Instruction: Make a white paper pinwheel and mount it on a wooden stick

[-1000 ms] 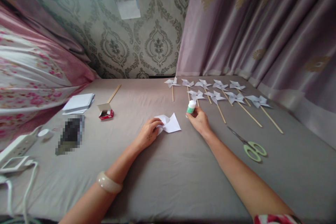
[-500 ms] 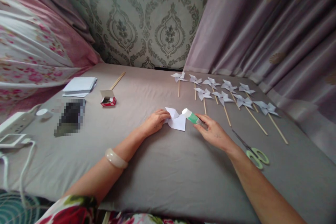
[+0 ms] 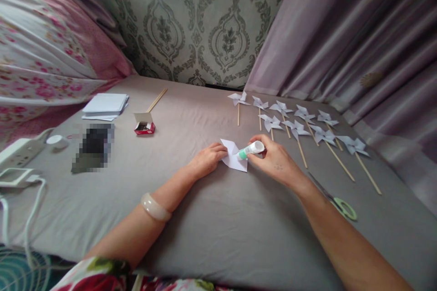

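Observation:
A white paper pinwheel piece (image 3: 235,162), partly folded, lies on the cloth-covered surface in front of me. My left hand (image 3: 209,159) has its fingers closed over the paper's left side, holding a folded corner down. My right hand (image 3: 275,161) is closed around a glue stick (image 3: 251,149) with a white and green body. The stick is tilted, its green end down at the paper's right part and its white end up to the right. Whether glue touches the paper is too small to tell.
Several finished paper pinwheels on sticks (image 3: 297,128) lie at the back right, with green-handled scissors (image 3: 344,209) nearer me. On the left are a paper stack (image 3: 105,104), a small open red box (image 3: 144,128), wooden sticks (image 3: 157,100), a white cap (image 3: 57,142) and a power strip (image 3: 20,152).
My right hand has turned the glue stick over and brought its green end down to the paper. My left hand stays on the paper. The view has shifted slightly.

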Available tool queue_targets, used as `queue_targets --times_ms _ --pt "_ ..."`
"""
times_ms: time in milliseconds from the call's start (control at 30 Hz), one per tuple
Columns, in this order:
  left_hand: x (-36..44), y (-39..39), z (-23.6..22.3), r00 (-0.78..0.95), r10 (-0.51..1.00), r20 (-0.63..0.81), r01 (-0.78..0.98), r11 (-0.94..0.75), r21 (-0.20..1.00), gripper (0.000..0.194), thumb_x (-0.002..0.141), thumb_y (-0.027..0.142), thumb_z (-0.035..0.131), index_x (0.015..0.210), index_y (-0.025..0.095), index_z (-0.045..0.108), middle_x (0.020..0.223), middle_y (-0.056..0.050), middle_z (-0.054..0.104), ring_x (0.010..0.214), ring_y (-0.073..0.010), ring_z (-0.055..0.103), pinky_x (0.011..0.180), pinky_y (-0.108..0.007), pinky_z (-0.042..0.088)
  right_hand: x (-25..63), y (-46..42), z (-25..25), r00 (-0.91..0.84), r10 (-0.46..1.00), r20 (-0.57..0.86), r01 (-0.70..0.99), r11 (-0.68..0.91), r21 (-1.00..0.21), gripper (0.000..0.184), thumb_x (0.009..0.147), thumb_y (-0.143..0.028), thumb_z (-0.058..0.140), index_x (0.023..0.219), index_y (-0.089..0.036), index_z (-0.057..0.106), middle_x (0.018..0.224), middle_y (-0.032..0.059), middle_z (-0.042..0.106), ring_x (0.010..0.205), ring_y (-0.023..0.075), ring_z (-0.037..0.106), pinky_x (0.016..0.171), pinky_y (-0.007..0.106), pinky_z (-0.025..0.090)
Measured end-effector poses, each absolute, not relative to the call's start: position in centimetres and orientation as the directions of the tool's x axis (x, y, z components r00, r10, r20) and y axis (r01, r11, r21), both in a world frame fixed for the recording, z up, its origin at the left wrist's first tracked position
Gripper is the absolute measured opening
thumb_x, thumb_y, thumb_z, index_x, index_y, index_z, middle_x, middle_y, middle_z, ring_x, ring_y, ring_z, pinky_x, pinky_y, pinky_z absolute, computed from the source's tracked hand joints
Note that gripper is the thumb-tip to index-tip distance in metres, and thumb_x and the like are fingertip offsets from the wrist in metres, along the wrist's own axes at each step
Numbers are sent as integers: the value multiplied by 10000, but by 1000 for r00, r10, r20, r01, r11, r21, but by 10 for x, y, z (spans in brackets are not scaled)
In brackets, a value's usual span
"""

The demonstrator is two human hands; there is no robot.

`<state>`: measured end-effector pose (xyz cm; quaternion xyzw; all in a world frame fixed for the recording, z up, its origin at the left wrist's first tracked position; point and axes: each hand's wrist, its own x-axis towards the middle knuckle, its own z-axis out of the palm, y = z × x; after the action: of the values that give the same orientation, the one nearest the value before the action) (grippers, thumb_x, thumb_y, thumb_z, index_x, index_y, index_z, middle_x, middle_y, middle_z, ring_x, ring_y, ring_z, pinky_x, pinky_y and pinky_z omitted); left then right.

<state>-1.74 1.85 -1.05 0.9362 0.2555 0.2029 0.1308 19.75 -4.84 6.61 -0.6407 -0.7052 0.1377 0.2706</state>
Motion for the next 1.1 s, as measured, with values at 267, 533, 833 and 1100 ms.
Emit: queue_targets --times_ms 267,533,833,1100 --pt "-17 18 -11 811 502 301 398 -850 345 373 854 19 405 1098 138 660 1154 -85 663 1107 -204 548 967 -297 461 180 -36 64 -138 961 239 840 241 -485 334 785 -214 577 1118 -198 562 1011 74 682 813 192 629 763 305 465" --pt "-16 18 -11 813 497 302 391 -852 348 378 839 16 415 1093 144 664 1131 -93 662 1100 -217 544 960 -327 469 169 -30 65 -220 946 239 856 305 -418 341 800 -177 546 1140 -189 557 1072 101 663 972 234 623 858 346 469" --pt "-16 18 -11 815 500 292 394 -848 353 388 829 18 427 1110 150 661 1122 -95 656 1119 -221 540 986 -342 462 162 -24 64 -330 916 228 860 391 -326 361 812 -127 510 1169 -161 547 1117 139 654 1067 284 595 902 413 470" --pt "-16 18 -10 816 511 272 416 -844 337 387 841 17 425 1123 147 656 1129 -84 664 1105 -217 552 972 -333 470 162 -19 72 -405 903 146 860 430 -273 402 823 -126 491 1223 -104 526 1159 172 639 1093 301 583 922 428 466"
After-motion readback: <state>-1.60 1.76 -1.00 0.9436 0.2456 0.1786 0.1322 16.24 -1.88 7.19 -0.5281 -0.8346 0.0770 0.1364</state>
